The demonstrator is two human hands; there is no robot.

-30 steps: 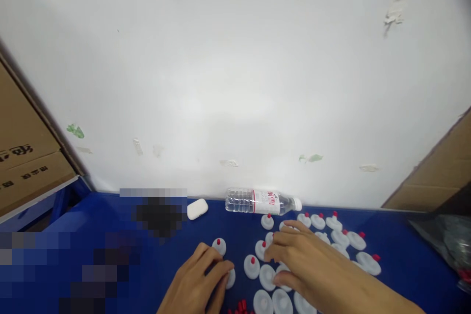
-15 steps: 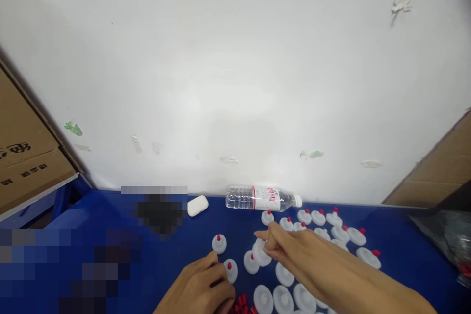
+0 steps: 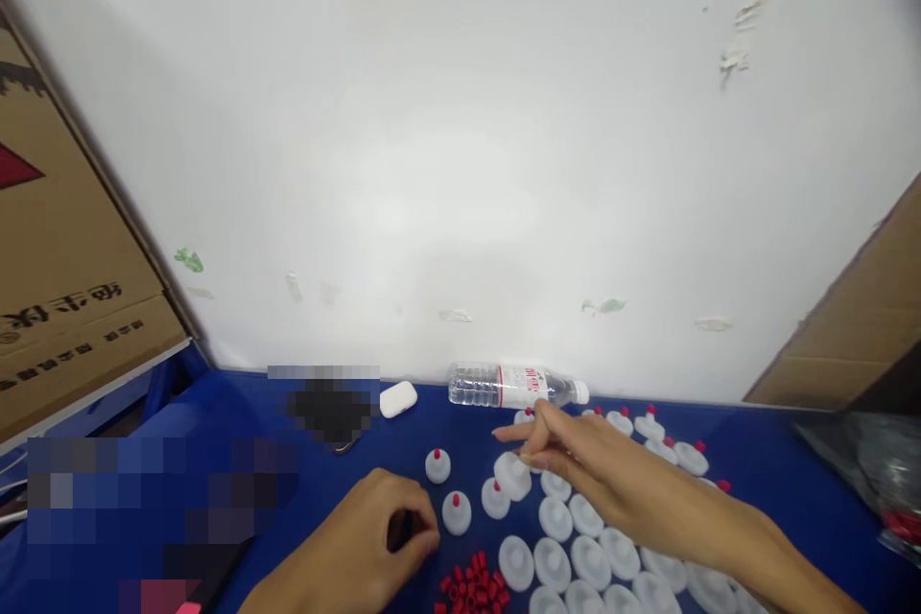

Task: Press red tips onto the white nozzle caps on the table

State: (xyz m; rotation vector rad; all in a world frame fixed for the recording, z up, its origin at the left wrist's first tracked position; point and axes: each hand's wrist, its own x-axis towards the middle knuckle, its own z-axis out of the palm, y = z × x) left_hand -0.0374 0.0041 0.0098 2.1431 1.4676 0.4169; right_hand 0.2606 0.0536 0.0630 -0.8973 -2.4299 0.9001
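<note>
My right hand (image 3: 576, 460) hovers over a spread of white round caps on the blue table (image 3: 237, 422), its fingers pinched on one white cap (image 3: 513, 477) lifted a little off the surface. My left hand (image 3: 366, 542) rests on the table as a loose fist; what it holds, if anything, is hidden. Just right of it stand two white caps with red tips (image 3: 456, 511), and a small pile of loose red tips (image 3: 473, 587) lies below them. Several plain white caps (image 3: 553, 564) lie under my right forearm.
A clear water bottle (image 3: 516, 386) lies on its side against the white wall, with a small white case (image 3: 398, 399) to its left. More red-tipped caps (image 3: 649, 427) sit at the back right. Cardboard boxes (image 3: 64, 259) flank both sides. A dark plastic bag (image 3: 874, 470) is far right.
My right hand has risen from lying flat on the caps, pinching one white cap. My left hand has drawn back into a fist. The view has tipped down, showing the red tips.
</note>
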